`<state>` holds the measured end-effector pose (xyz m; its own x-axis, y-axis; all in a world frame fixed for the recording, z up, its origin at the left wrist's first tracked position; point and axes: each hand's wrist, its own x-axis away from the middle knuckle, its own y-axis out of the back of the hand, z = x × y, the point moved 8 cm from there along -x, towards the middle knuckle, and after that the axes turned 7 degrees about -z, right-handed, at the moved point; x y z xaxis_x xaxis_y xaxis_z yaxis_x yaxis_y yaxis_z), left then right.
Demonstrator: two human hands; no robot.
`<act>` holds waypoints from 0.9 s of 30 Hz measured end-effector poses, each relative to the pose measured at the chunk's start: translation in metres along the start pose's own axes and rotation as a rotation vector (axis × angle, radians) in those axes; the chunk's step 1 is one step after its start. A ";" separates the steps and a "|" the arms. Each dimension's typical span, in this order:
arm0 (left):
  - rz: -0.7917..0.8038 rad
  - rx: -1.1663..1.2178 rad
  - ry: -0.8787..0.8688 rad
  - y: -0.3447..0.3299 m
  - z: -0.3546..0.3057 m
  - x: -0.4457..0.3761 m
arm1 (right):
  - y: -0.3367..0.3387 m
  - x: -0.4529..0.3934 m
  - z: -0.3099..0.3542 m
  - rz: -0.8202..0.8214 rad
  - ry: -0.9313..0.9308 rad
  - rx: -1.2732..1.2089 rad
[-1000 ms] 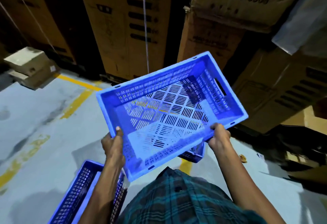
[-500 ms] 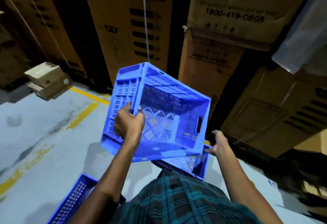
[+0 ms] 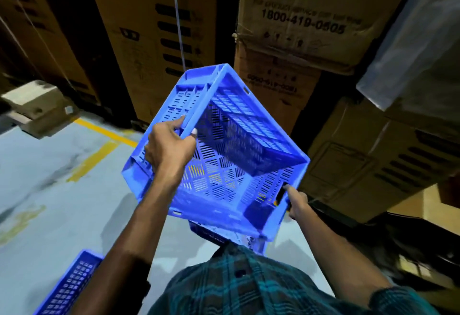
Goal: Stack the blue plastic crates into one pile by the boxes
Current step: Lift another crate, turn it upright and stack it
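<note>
i hold one blue crate (image 3: pixel 219 155) up in the air, just in front of the tall brown boxes (image 3: pixel 293 28). my left hand (image 3: pixel 168 146) is closed on the crate's rim on the side away from the boxes, thumb inside and fingers outside. my right hand (image 3: pixel 296 200) is at the low end wall of the crate, with fingers hooked in its handle hole. i think i hold it at two far-apart spots so i can turn it and it does not swing.

the crate is tipped. its open top faces up and toward me, so i can see right into it, down to the slotted bottom. its long way runs from the high corner by the boxes down toward my right hand. it is not flat yet.

another blue crate (image 3: pixel 224 236) sits right under the held one, closer to me than the boxes. i can only see a bit of it. i think this is the pile, and the held crate must turn flat and line up before it goes on.

a third blue crate (image 3: pixel 67 287) lies on the grey floor (image 3: pixel 49 190), well away from the boxes, near my left arm. it waits its turn.
</note>
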<state>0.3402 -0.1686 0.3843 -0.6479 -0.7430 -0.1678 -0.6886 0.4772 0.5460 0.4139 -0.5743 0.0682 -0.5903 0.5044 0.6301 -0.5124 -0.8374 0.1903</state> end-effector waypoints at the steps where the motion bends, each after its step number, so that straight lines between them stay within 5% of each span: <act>1: 0.008 0.012 -0.005 -0.003 -0.005 -0.003 | 0.001 -0.031 -0.006 -0.011 0.009 -0.036; 6: 0.071 0.111 0.013 -0.037 -0.009 -0.034 | 0.031 -0.060 0.010 -0.123 0.026 -0.138; 14: 0.334 0.402 0.093 -0.131 0.032 -0.110 | 0.043 0.030 0.062 -0.382 0.000 -0.497; 20: 0.394 0.313 0.165 -0.180 0.066 -0.171 | 0.018 0.062 0.064 -0.538 0.003 -0.655; 27: 0.412 0.069 0.297 -0.228 0.144 -0.193 | 0.008 0.073 0.041 -0.644 -0.043 -0.567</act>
<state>0.5755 -0.0668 0.1736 -0.7567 -0.5829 0.2962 -0.4216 0.7812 0.4603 0.3922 -0.5527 0.1466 -0.0593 0.8270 0.5590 -0.9806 -0.1532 0.1226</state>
